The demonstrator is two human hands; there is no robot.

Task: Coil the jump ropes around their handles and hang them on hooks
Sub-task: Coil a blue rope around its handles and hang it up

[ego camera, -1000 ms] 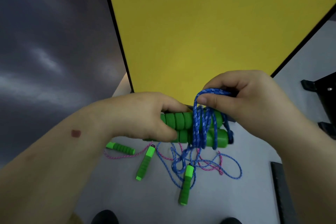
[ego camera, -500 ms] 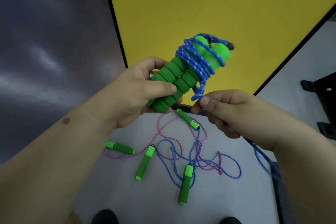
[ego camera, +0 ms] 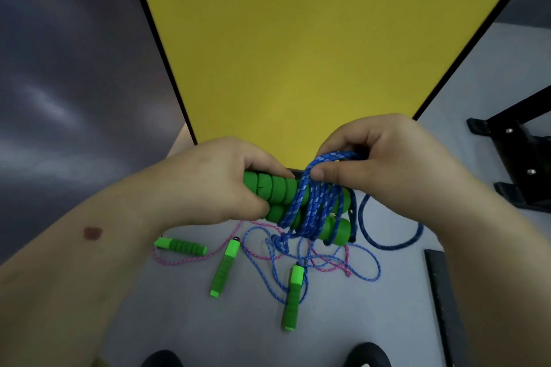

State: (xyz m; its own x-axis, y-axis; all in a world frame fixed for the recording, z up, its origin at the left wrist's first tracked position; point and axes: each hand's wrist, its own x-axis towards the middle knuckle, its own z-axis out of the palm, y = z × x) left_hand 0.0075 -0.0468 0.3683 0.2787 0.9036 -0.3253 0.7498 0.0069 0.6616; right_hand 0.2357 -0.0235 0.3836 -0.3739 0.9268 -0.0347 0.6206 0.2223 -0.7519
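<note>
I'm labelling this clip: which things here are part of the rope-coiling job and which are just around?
Part of the job:
left hand
right hand
held green handles
blue rope
loose ropes on the floor

Just around:
yellow panel
black stand
shoe tips

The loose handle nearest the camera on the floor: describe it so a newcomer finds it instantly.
Start at the yellow panel, then drop past both hands to the grey floor. Three green handles lie loose there. This handle is the rightmost and lowest in the picture, lying nearly upright, with blue cord running from its top.
</note>
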